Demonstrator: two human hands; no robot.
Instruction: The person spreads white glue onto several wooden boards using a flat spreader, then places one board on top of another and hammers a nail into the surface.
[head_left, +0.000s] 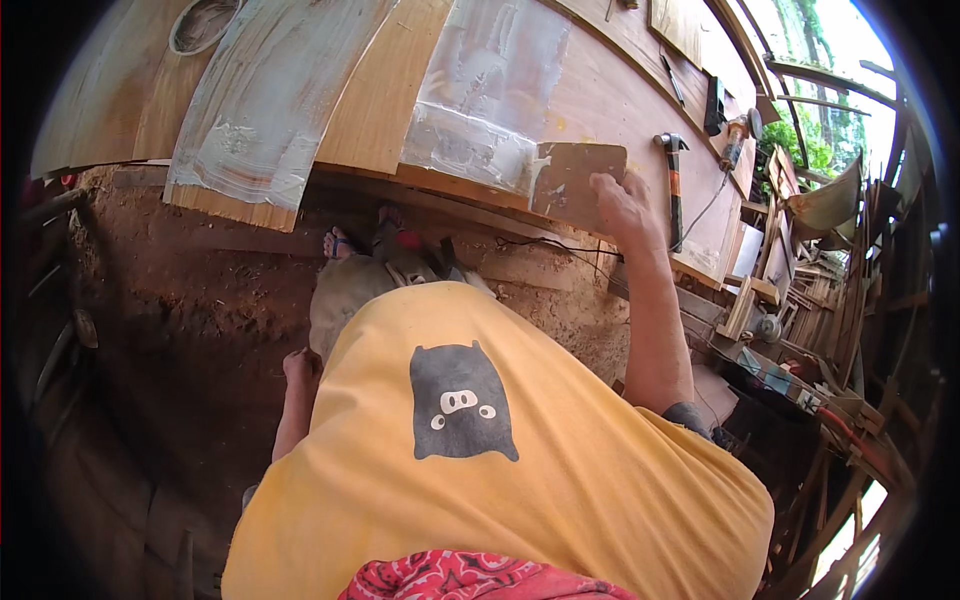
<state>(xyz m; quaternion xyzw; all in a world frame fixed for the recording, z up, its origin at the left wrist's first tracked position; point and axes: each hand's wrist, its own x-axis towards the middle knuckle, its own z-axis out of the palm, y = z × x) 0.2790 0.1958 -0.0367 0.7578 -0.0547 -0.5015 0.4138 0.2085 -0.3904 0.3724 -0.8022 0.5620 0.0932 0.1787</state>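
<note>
My right hand (626, 202) grips the right edge of a flat brown rectangular spreader (574, 180). The spreader lies against the near edge of the worktable, and its left side touches a band of whitish paste (469, 146) smeared over a flat panel (600, 105). To the left, a wooden board (255, 112) coated with the same whitish paste juts past the table edge. My left hand (301, 367) hangs low beside my thigh. Its fingers look curled, but whether anything is in them is hidden.
A claw hammer (673, 180) and a corded power tool (736, 141) lie right of my right hand. A round container (204, 26) with residue stands at the upper left. The power cord (701, 217) runs over the table's near edge. Wood offcuts (814, 292) are piled at right.
</note>
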